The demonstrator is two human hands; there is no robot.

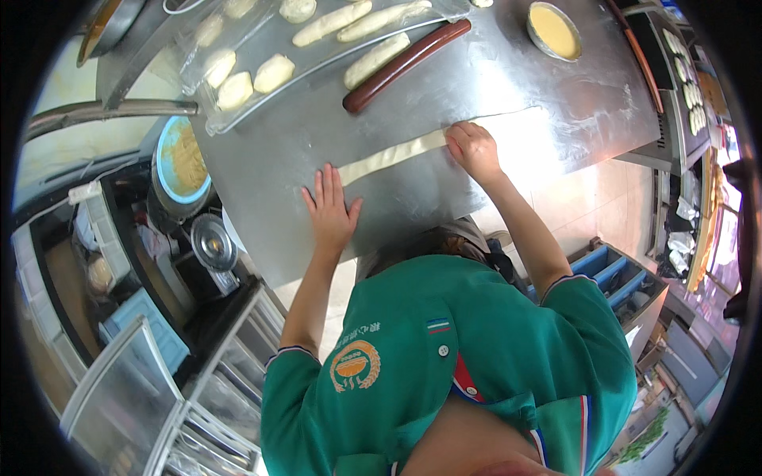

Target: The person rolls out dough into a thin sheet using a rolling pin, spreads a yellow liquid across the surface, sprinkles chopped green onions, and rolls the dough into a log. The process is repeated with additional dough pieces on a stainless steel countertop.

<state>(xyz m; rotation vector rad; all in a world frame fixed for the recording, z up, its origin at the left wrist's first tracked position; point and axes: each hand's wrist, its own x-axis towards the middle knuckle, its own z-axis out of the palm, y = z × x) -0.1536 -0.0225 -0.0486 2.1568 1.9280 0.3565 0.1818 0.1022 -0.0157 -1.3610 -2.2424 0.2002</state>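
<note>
A long, flat strip of dough [393, 156] lies across the metal worktable [393, 208]. My left hand [330, 205] rests with fingers spread on the table at the strip's left end, its fingertips against the dough. Farther right, my right hand [473, 149] has curled fingers pressed on the strip; whether it grips the dough is hard to tell. Dough continues beyond that hand as a thin stretch fading into the glare. Above the strip lies a dark red rolling pin [411, 65], beside an elongated dough piece [375, 61].
A plastic-covered tray [286, 83] with several dough pieces [274, 72] stands at the upper left. A metal bowl of yellow liquid [555, 31] is at the upper right. Left of the table stands a blue-rimmed tub [181, 160]. A long thin rod [643, 65] lies along the right edge.
</note>
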